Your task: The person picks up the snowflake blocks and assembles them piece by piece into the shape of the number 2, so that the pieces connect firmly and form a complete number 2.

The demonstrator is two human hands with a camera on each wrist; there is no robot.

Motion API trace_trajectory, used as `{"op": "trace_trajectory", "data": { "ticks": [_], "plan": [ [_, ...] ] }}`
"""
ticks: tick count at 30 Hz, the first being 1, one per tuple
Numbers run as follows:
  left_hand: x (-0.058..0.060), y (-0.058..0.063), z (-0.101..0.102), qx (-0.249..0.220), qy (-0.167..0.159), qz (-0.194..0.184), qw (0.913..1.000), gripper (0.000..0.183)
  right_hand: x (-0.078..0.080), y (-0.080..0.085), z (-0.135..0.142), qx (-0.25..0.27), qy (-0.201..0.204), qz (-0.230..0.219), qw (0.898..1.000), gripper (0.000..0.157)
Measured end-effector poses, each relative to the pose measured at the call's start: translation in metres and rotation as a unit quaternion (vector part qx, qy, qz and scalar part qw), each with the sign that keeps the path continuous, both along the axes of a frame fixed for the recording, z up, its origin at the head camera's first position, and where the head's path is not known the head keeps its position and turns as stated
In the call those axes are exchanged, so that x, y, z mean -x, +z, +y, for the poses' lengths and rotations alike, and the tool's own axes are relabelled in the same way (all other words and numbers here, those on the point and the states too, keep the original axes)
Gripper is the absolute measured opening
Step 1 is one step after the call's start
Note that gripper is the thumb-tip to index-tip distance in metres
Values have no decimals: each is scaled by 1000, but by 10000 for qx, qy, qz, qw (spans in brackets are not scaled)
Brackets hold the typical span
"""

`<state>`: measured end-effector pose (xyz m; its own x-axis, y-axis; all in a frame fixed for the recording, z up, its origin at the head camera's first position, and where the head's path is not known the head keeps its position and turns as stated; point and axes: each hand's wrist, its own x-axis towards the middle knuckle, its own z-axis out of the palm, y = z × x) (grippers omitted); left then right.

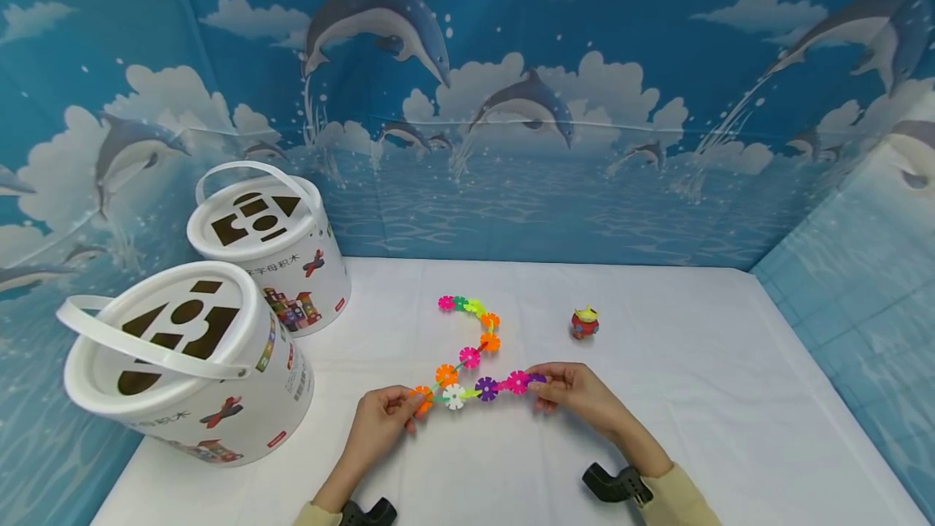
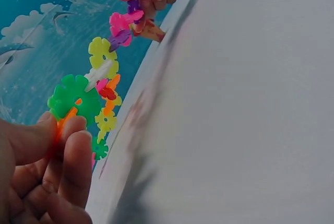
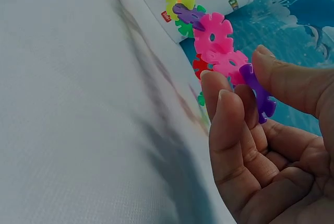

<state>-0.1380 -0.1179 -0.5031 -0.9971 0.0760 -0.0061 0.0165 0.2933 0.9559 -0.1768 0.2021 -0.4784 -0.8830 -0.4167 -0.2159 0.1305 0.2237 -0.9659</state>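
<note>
A chain of colourful plastic snowflake discs (image 1: 470,357) curves over the white table in the head view. My left hand (image 1: 381,424) pinches an orange disc (image 2: 65,122) at the chain's left bend, beside a green disc (image 2: 75,98). At the chain's near right end, my right hand (image 1: 588,402) holds a purple disc (image 3: 258,93) between thumb and fingers. Pink discs (image 3: 213,36) join on just beyond it. Between the hands run a white disc (image 1: 454,397) and another purple disc (image 1: 486,389). The chain's far end, a pink disc (image 1: 446,303), points left.
Two white buckets (image 1: 252,404) with shape-cut lids and handles stand at the left, one behind the other. A small red toy figure with a green head (image 1: 584,322) is on the table (image 1: 730,396) behind my right hand. A dolphin-printed cloth (image 1: 511,209) hangs behind.
</note>
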Motion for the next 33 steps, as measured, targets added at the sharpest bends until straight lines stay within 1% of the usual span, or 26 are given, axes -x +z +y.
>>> {"op": "trace_trajectory", "data": {
  "ticks": [4, 8, 9, 11, 12, 13, 14, 16, 18, 20, 21, 24, 28, 31, 33],
  "plan": [
    [-2, -2, 1, 47, -4, -52, 10000, 17, 1, -3, 0, -16, 80, 56, 10000, 40],
    [-2, -3, 0, 52, -15, -13, 10000, 14, 1, -4, 1, -217, 99, 92, 9997, 39],
    [-1, -2, 1, 104, -28, -18, 9999, 14, 1, -4, 1, -279, 92, 83, 9995, 38],
    [-1, 4, 2, 191, -70, -72, 9998, 13, 0, -5, 2, -387, 84, 79, 9992, 36],
    [-1, 4, 1, 219, -108, -32, 9997, 13, 0, -5, 2, -425, 75, 83, 9990, 34],
    [-1, 4, 1, 241, -155, -37, 9996, 13, -1, -2, 1, -500, 87, 120, 9986, 33],
    [-2, 10, 2, 280, -202, -49, 9994, 13, -2, 1, 0, -548, 94, 153, 9983, 31],
    [0, 8, 1, 313, -285, 2, 9991, 15, -3, -1, 1, -635, 118, 250, 9976, 30],
    [3, 1, 0, 347, -355, 90, 9987, 17, -3, -2, 1, -742, 109, 319, 9967, 30],
    [5, 1, 0, 433, -414, 82, 9982, 19, -4, -5, 3, -802, 98, 361, 9961, 31],
    [8, -4, -2, 480, -441, 108, 9978, 21, -3, -10, 4, -818, 91, 377, 9959, 32],
    [9, -3, -1, 662, -495, 119, 9965, 24, -6, -10, 5, -848, 83, 426, 9954, 33],
    [11, -3, 1, 882, -428, 91, 9951, 26, -9, -12, 8, -881, 104, 579, 9944, 30],
    [12, -4, 2, 947, -260, 82, 9951, 23, -11, -14, 10, -948, 156, 764, 9924, 29],
    [13, -5, 2, 901, -131, 89, 9958, 20, -12, -15, 11, -992, 176, 862, 9912, 28]
  ]
}}
